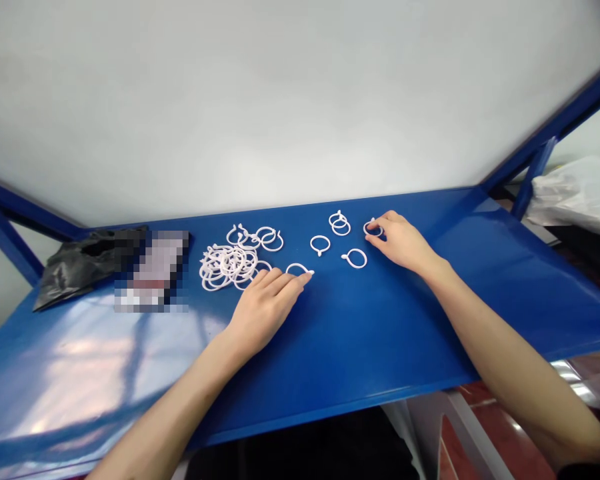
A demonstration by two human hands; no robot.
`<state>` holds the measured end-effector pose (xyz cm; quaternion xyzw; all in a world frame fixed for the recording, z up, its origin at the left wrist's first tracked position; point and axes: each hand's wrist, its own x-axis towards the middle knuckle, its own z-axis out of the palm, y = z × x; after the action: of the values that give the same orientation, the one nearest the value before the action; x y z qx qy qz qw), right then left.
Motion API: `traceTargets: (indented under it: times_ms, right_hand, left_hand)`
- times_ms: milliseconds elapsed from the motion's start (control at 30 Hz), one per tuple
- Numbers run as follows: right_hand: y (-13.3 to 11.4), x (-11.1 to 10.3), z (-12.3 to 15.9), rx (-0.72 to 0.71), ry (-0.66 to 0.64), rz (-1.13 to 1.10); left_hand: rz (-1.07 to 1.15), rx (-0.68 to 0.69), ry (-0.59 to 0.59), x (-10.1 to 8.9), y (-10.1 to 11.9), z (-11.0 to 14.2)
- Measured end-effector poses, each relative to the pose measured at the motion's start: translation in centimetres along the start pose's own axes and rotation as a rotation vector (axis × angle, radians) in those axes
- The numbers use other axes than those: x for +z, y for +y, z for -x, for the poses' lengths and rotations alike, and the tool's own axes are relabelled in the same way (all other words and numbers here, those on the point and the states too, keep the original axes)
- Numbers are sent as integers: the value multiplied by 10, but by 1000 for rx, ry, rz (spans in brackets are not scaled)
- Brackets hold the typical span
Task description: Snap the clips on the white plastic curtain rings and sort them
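Note:
My left hand lies low over the table with its fingers together on a white shower curtain ring; the index fingertip touches its knobbed end, and the thumb is hidden. My right hand pinches another white shower curtain ring between thumb and fingers, at the table surface. Between the hands lie a single ring, a ring with its knob to the left and an overlapping pair of rings. Just left of my left hand sits a tangled heap of such rings.
The blue table backs onto a pale wall panel. On its left lie a crumpled black plastic bag and a blurred flat item. Blue frame posts stand at both sides; a white bag sits beyond the right end.

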<state>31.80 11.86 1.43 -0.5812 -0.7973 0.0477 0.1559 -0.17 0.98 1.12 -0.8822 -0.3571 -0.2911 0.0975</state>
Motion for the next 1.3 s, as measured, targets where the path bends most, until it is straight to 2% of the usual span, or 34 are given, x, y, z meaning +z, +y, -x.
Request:
traceTargets:
  times_ms: [133, 200, 367, 500, 667, 800, 1000, 1100, 1200, 1300]
  right_hand:
    - [2, -1, -1, -11, -42, -4]
    - [0, -4, -1, -67, -68, -37]
    - [-13, -26, 6, -281, -123, -189]
    - [-16, -41, 11, -396, -245, -295]
    - [-14, -39, 14, -422, -364, -280]
    - [-17, -32, 14, -408, -419, -230]
    - [-31, -30, 17, -335, -392, -158]
    - [-44, -28, 23, -334, -349, -195]
    - [-65, -21, 29, -432, -267, -284]
    - [-89, -9, 35, -555, -143, -251]
  left_hand:
    - [-47, -18, 31, 2, 5, -1]
    - [-26, -40, 22, 4, 7, -1]
    - [77, -86, -68, 1, 7, -4]
    - [117, -120, -175, -13, -1, -3]
    - [82, -135, -301, -21, -11, 3]
    - [69, -83, -258, -11, -13, 5]
    - [141, -96, -170, 5, -8, 3]
    - [155, -96, -142, 9, -4, 1]
    - [152, -99, -117, 9, -2, -1]
    - [148, -145, -87, 3, -5, -1]
